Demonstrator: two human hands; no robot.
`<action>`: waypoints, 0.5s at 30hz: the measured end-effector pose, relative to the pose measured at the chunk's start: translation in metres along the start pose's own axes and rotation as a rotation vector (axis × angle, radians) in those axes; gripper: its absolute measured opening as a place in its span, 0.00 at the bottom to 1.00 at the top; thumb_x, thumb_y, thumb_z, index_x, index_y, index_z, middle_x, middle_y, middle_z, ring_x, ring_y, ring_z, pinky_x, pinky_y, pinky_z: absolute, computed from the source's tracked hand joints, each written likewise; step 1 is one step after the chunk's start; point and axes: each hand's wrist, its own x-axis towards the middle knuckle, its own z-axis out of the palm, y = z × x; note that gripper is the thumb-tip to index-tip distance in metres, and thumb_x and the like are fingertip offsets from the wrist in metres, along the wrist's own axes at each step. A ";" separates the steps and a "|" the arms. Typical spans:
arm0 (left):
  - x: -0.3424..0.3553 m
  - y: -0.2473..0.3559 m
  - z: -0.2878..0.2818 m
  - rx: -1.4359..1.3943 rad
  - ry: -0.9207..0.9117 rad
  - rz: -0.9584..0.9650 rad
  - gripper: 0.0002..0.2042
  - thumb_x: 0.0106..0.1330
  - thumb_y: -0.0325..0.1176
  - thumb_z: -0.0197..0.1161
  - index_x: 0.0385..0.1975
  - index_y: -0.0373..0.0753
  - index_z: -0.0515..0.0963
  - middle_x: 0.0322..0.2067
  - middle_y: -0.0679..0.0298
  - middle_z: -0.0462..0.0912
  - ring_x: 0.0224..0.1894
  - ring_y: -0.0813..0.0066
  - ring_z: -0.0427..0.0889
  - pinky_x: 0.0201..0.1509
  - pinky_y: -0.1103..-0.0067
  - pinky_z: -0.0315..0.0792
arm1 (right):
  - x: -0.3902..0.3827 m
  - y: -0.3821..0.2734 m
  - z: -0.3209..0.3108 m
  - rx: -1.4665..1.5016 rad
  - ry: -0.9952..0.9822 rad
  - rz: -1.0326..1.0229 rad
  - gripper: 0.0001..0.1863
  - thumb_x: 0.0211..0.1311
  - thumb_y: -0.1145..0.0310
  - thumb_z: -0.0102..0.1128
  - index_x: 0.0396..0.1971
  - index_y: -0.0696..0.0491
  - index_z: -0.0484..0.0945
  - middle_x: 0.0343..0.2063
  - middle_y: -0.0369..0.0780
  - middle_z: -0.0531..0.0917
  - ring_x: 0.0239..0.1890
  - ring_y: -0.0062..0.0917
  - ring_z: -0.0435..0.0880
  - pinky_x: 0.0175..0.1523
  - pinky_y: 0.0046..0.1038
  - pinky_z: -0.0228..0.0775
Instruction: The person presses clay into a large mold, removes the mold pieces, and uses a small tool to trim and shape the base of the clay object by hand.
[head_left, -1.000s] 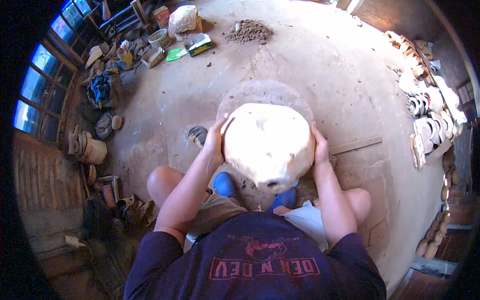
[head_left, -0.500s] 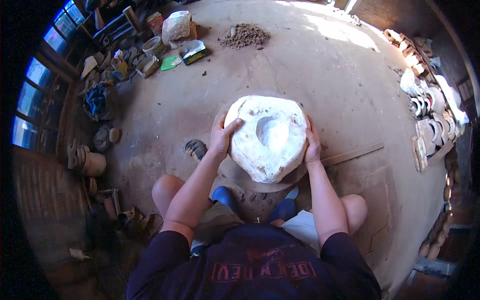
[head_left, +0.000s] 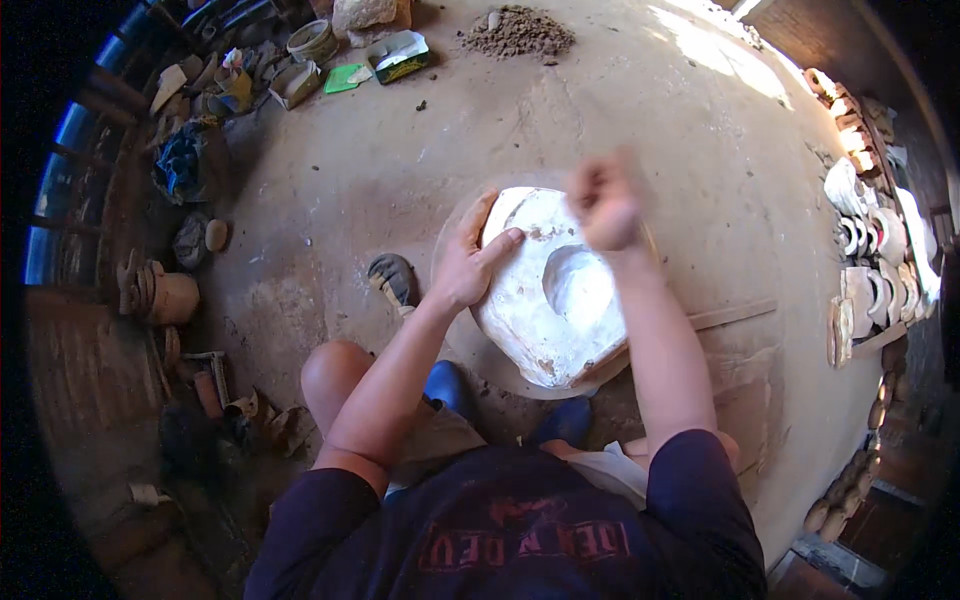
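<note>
A white plaster block (head_left: pixel 530 310) with a round hollow in its top rests tilted or flat, I cannot tell which, on a round board (head_left: pixel 460 345) between my knees. My left hand (head_left: pixel 472 255) grips the block's left side, thumb over the top edge. My right hand (head_left: pixel 605 205) is over or beside the block's upper right, smeared by motion, its fingers seemingly bent; whether anything is in them is unclear. A dark padded object (head_left: pixel 388 280) lies on the floor left of the board.
A soil heap (head_left: pixel 515 30), containers (head_left: pixel 395 60) and a green sheet (head_left: pixel 345 77) lie toward the back. Stacked pots (head_left: pixel 160 295) and clutter stand along the left wall; pale curved mould pieces (head_left: pixel 865 290) line the right wall. A wooden plank (head_left: pixel 735 313) lies right of the board.
The block has been lowered, with its hollowed face turned up, and has shifted slightly right. My right hand has left its right side and moved up; my left hand still grips it.
</note>
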 end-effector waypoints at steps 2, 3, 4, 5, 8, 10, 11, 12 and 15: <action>0.001 -0.004 -0.007 0.005 0.004 -0.006 0.40 0.69 0.43 0.72 0.75 0.30 0.63 0.69 0.49 0.75 0.70 0.63 0.74 0.74 0.71 0.65 | 0.005 0.008 0.008 -0.096 -0.077 0.014 0.37 0.81 0.37 0.43 0.15 0.50 0.69 0.12 0.31 0.67 0.14 0.13 0.60 0.20 0.21 0.46; 0.004 -0.006 -0.010 0.017 -0.014 -0.021 0.39 0.69 0.43 0.72 0.75 0.31 0.63 0.68 0.49 0.75 0.70 0.63 0.74 0.74 0.71 0.66 | 0.008 0.010 0.010 -0.196 -0.150 0.018 0.38 0.81 0.36 0.42 0.15 0.49 0.69 0.12 0.31 0.66 0.14 0.13 0.59 0.20 0.21 0.45; 0.000 -0.008 -0.012 0.030 -0.027 -0.045 0.39 0.70 0.43 0.71 0.75 0.32 0.64 0.68 0.49 0.75 0.69 0.63 0.75 0.74 0.71 0.66 | 0.008 0.009 0.016 -0.192 -0.155 0.031 0.38 0.81 0.36 0.42 0.15 0.49 0.69 0.12 0.31 0.66 0.14 0.13 0.59 0.20 0.21 0.45; -0.002 -0.005 -0.012 0.024 -0.025 -0.052 0.39 0.70 0.43 0.71 0.75 0.32 0.64 0.68 0.49 0.75 0.69 0.63 0.75 0.74 0.71 0.66 | 0.011 0.001 0.022 -0.223 -0.136 0.065 0.37 0.80 0.36 0.43 0.15 0.49 0.69 0.12 0.30 0.65 0.14 0.12 0.58 0.20 0.21 0.44; -0.002 0.005 -0.014 0.015 -0.025 -0.074 0.38 0.70 0.44 0.71 0.74 0.32 0.65 0.67 0.49 0.76 0.68 0.63 0.76 0.72 0.71 0.68 | 0.020 -0.020 0.026 -0.119 -0.161 0.009 0.36 0.80 0.37 0.47 0.15 0.50 0.68 0.12 0.30 0.65 0.14 0.12 0.58 0.20 0.21 0.44; -0.003 0.008 -0.011 0.054 -0.034 -0.040 0.38 0.70 0.44 0.71 0.74 0.31 0.65 0.65 0.50 0.77 0.66 0.63 0.77 0.71 0.71 0.70 | 0.019 -0.015 0.018 0.016 -0.191 -0.080 0.35 0.80 0.39 0.49 0.15 0.50 0.68 0.12 0.30 0.64 0.14 0.12 0.58 0.20 0.21 0.44; -0.002 0.004 -0.011 0.053 -0.037 -0.032 0.38 0.70 0.44 0.71 0.74 0.31 0.65 0.65 0.50 0.77 0.66 0.63 0.77 0.71 0.71 0.70 | 0.019 -0.002 0.013 -0.152 -0.155 -0.082 0.35 0.79 0.37 0.47 0.16 0.49 0.65 0.13 0.29 0.62 0.14 0.13 0.55 0.19 0.22 0.42; -0.002 -0.005 -0.011 0.028 -0.029 -0.024 0.38 0.70 0.44 0.71 0.74 0.31 0.65 0.65 0.50 0.77 0.66 0.63 0.77 0.70 0.71 0.70 | 0.020 0.006 0.006 -0.319 -0.116 -0.086 0.36 0.79 0.34 0.44 0.17 0.48 0.63 0.13 0.28 0.59 0.14 0.13 0.52 0.19 0.22 0.41; -0.005 -0.012 -0.010 -0.031 -0.037 -0.059 0.38 0.70 0.43 0.71 0.74 0.31 0.64 0.66 0.50 0.77 0.66 0.63 0.77 0.70 0.71 0.70 | 0.014 0.000 0.010 -0.301 -0.106 -0.008 0.36 0.78 0.31 0.42 0.17 0.47 0.63 0.14 0.28 0.59 0.15 0.14 0.53 0.20 0.23 0.40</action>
